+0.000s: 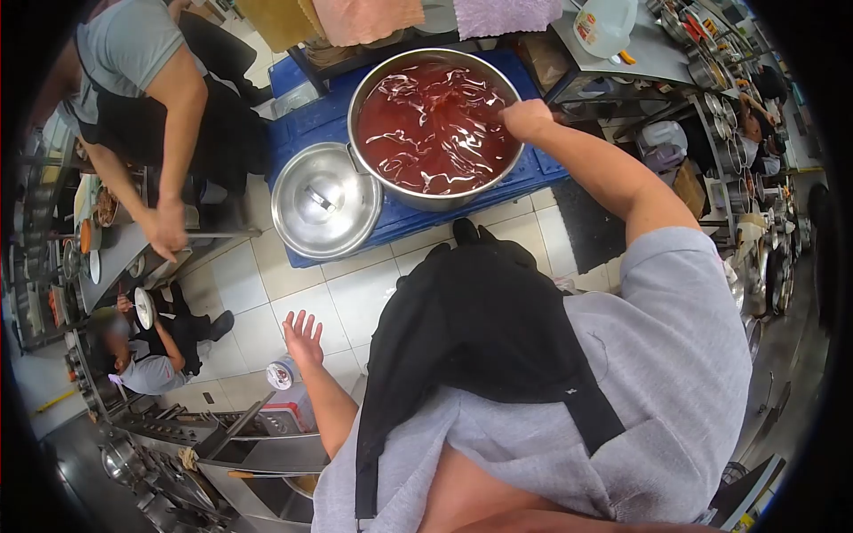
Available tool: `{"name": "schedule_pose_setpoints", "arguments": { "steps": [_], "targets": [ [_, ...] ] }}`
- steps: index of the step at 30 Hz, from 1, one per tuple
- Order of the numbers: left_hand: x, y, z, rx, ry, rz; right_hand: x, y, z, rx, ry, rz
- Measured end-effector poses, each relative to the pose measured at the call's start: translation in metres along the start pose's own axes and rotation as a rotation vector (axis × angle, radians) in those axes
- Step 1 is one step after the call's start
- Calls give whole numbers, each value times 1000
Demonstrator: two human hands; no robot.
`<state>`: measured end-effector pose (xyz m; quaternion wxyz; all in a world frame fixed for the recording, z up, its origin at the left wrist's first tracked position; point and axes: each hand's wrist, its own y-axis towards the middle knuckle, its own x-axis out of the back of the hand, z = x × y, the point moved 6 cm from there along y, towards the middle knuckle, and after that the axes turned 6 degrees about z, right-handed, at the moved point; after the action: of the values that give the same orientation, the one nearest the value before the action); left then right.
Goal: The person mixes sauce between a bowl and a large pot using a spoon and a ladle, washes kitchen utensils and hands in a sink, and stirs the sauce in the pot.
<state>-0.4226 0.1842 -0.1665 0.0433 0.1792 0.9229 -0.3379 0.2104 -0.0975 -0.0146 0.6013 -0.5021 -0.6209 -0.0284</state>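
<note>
A large steel stockpot (357, 147) is filled with red liquid (435, 129) whose surface is rippled and swirling. My right hand (528, 119) is closed at the pot's right rim, over the edge of the liquid. Whatever its fingers grip is hidden; a dark shape shows just behind the hand. My left hand (304, 340) is held out to the left above the tiled floor, fingers spread, with nothing in it. Beside the pot, a round steel lid (298, 218) with a loop handle lies on the blue platform (404, 229) under the pot.
A co-worker (133, 62) stands at the left with hands over a counter. Another person (155, 351) farther left holds a white round dish. Cloths (369, 19) hang behind the pot. A steel table (582, 58) with a plastic jug (606, 27) stands at upper right; stove equipment (222, 444) is lower left.
</note>
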Motion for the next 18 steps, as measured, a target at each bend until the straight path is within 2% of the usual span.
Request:
{"name": "schedule_pose_setpoints", "arguments": {
  "steps": [2,4,6,8,9,10,12,13,14,16,18],
  "targets": [
    [-3,-3,-5,-18,-8,3,-12,4,8,-40,-108,42],
    [-5,-5,-6,-46,-25,4,-21,-6,16,118,-242,139],
    [-2,-9,0,-43,-48,3,-25,3,0,150,-187,169],
    [4,-11,8,-32,-64,-10,-30,9,-12,191,305,449],
    [6,-13,13,-20,-76,-23,-12,-8,-16,27,422,452],
    [8,-13,16,-17,-79,-27,-28,3,-23,29,417,454],
    [11,-13,20,-5,-74,-27,-41,35,-46,116,367,15],
    [10,-14,22,3,-71,-24,-20,10,-40,-50,342,-54],
    [10,-14,23,7,-68,-22,-9,1,-31,-53,343,-51],
    [6,-13,17,-14,-70,-25,-1,-6,-19,-44,93,49],
    [4,-14,11,-32,-74,-23,-7,-1,-12,-22,29,66]
  ]
}}
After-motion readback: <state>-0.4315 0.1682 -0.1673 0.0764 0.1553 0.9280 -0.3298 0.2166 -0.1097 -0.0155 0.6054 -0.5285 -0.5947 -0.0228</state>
